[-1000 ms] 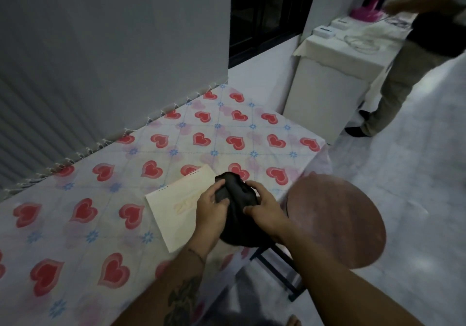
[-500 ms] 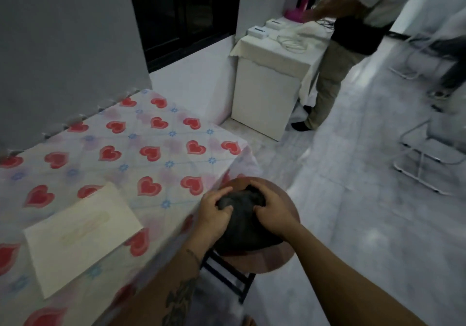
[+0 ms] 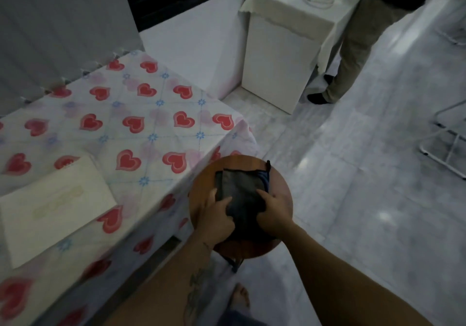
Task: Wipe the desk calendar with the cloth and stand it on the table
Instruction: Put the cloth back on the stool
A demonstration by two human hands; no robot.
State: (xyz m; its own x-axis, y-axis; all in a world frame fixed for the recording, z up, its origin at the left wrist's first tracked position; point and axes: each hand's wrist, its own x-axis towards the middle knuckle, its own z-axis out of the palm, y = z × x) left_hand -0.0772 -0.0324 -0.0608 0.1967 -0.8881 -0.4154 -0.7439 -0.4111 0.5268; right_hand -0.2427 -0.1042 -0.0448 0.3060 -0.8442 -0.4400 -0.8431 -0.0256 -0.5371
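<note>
A dark cloth (image 3: pixel 242 189) lies spread flat on a round brown stool (image 3: pixel 201 199) beside the table. My left hand (image 3: pixel 216 212) presses on the cloth's left edge and my right hand (image 3: pixel 274 212) presses on its right side, fingers on the fabric. The cream desk calendar (image 3: pixel 53 207) lies flat on the heart-patterned tablecloth (image 3: pixel 141 129), well to the left of both hands, with nothing touching it.
A white cabinet (image 3: pixel 280 56) draped with a cream cover stands beyond the table, with another person's legs (image 3: pixel 348 56) next to it. A metal chair frame (image 3: pixel 451 144) sits at the right edge. My bare foot (image 3: pixel 240 298) shows below the stool.
Both hands carried the bunched cloth from above the calendar over to the stool, and it now lies spread flat there. The view swung right, so the calendar sits further left.
</note>
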